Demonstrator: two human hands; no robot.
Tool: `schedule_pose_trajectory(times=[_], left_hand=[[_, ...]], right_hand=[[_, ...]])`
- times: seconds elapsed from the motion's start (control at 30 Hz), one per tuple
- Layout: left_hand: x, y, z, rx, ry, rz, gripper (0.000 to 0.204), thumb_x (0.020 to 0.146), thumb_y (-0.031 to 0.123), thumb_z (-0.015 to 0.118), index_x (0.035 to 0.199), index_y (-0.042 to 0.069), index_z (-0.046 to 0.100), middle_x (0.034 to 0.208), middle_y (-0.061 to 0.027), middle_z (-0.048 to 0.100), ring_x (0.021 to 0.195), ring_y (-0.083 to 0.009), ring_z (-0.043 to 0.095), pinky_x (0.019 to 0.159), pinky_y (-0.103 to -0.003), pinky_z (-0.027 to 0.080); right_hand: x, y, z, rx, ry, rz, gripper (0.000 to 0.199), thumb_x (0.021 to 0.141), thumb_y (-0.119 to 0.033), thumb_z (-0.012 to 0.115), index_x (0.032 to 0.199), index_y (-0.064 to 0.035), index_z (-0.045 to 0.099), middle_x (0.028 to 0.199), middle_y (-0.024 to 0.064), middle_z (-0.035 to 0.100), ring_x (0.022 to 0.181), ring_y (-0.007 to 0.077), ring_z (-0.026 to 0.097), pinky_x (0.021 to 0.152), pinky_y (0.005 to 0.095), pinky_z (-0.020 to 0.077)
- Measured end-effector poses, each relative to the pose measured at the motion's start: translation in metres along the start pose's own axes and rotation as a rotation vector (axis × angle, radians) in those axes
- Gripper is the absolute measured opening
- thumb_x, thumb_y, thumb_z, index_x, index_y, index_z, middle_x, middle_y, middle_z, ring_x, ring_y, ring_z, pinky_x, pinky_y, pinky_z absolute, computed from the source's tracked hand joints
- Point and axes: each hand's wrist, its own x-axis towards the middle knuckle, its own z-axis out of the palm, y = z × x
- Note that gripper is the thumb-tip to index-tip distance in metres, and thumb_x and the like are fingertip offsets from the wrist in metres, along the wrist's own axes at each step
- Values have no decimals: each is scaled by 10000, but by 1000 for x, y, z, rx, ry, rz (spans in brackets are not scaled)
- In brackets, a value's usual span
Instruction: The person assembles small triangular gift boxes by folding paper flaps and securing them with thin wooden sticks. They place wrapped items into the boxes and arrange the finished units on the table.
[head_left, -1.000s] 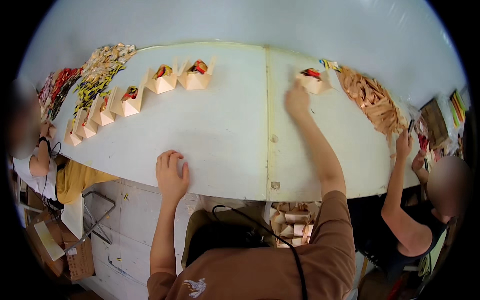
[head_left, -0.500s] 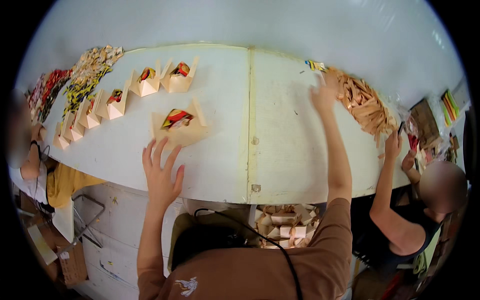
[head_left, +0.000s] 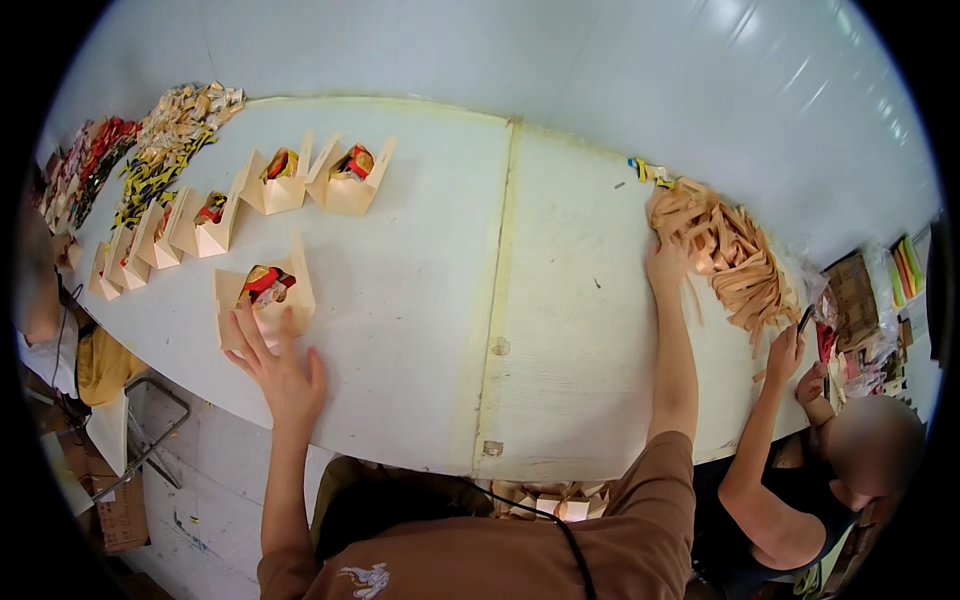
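watching remotely, i saw the left hand (head_left: 275,365), splayed and unclenched, at the open angular cream card box (head_left: 228,312) toward nine o'clock, likely steadying it; the right hand (head_left: 668,262) met the heaped flat tan strips (head_left: 735,250) toward three, grip unreadable.

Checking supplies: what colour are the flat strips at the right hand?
The flat strips are tan-brown, clearest in the head view.

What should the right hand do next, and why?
Maybe the right hand should pick a single piece from the pile of tan strips, because it's right at the pile's edge, while the left hand is spread at the open box, which has red packets inside.
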Motion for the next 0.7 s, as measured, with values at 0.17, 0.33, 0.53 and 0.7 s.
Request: schedule_pose_trajectory(times=[0.17, 0.33, 0.53, 0.7], left_hand=[[-6, -7, 1, -35, 33, -49, 691, 746, 73, 616, 1415, 104, 446, 1601, -215, 118, 1476, -459, 52, 1094, -726, 65], [-12, -11, -1, -99, 72, -2, 638, 741, 53, 618, 1361, 65, 467, 1578, -235, 143, 1473, -451, 79, 1113, -702, 64], [-12, -8, -4, -236, 92, 121, 569, 769, 31, 611, 1320, 55, 473, 1552, -222, 185, 1469, -425, 107, 1118, -694, 90], [-49, -11, -30, -373, 154, 182, 484, 772, 10, 608, 1246, 41, 518, 1510, -244, 241, 1430, -432, 209, 1109, -680, 154]], right_hand=[[-30, -92, -119, 283, -41, -189, 272, 874, -175, 599, 1112, -50, 648, 920, 103, 692, 997, 309, 598, 826, 454, 436], [-70, -132, -214, 721, -454, 347, 395, 967, -256, 548, 1290, -33, 505, 709, 95, 662, 670, 301, 641, 626, 388, 472], [-41, -134, -149, 579, -609, 451, 817, 787, -502, 682, 1243, 141, 465, 790, 215, 688, 772, 313, 697, 696, 360, 542], [-39, -134, -127, 497, -585, 433, 597, 781, -472, 679, 1051, 59, 662, 889, 209, 706, 882, 317, 694, 776, 397, 538]])
